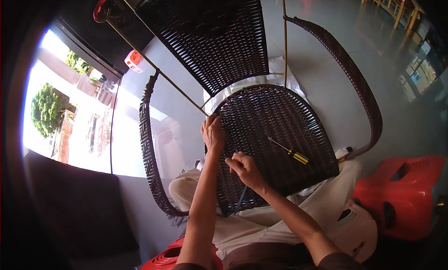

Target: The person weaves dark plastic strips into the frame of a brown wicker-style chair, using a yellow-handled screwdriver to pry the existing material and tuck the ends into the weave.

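A dark brown woven chair stands before me, its seat (pixel 275 123) over my lap. My left hand (pixel 213 135) is closed on the seat's left edge near the back corner; its fingertips are partly hidden. Above the front left of the seat, my right hand (pixel 245 170) is closed in a fist-like pinch. From beneath it a thin grey strip (pixel 241 198) hangs toward the seat's front edge. On the weave to the right lies a screwdriver (pixel 297 156) with a yellow and black handle, its shaft pointing away to the left.
Woven armrests curve along the left (pixel 145 130) and right (pixel 357 78); the woven backrest (pixel 212 41) rises beyond the seat. Red plastic stools (pixel 410 190) stand at the right. A small red and white stool (pixel 134 60) is at the far left, and a wooden bench (pixel 389 6) at the far right.
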Tool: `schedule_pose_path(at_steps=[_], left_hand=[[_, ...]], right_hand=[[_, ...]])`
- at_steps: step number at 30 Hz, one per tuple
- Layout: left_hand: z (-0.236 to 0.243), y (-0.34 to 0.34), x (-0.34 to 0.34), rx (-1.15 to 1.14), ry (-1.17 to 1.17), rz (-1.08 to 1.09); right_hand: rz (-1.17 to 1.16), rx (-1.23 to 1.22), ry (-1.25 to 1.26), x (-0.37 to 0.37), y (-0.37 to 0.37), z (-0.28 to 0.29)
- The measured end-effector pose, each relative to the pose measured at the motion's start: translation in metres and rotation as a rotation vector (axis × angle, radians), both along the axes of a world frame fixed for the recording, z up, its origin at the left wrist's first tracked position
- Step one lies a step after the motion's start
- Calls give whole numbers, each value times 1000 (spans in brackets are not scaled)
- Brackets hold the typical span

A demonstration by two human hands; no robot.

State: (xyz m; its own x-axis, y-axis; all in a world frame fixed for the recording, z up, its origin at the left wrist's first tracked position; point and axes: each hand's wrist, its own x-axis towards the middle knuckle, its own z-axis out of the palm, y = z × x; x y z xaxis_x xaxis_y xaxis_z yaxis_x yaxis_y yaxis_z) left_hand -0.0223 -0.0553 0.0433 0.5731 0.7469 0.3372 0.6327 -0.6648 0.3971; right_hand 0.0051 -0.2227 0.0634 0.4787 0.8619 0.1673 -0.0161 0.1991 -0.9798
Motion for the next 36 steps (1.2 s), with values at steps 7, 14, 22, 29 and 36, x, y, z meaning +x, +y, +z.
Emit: schedule_pose_path(at_steps=[7,14,22,29,36], left_hand=[[-10,-6,-11,102,50,-144],[-11,-3,-12,-15,-245,-184],[-10,-5,-11,18,-212,-88],[-15,-1,-9,28,-215,-71],[-15,-2,-11,44,-209,-60]], right_hand=[[-21,7,130,-1,-2,10],[-79,-3,430,-2,5,29],[-118,-74,448,-11,2,45],[-192,-17,356,-22,7,35],[-189,-47,190,-25,5,34]])
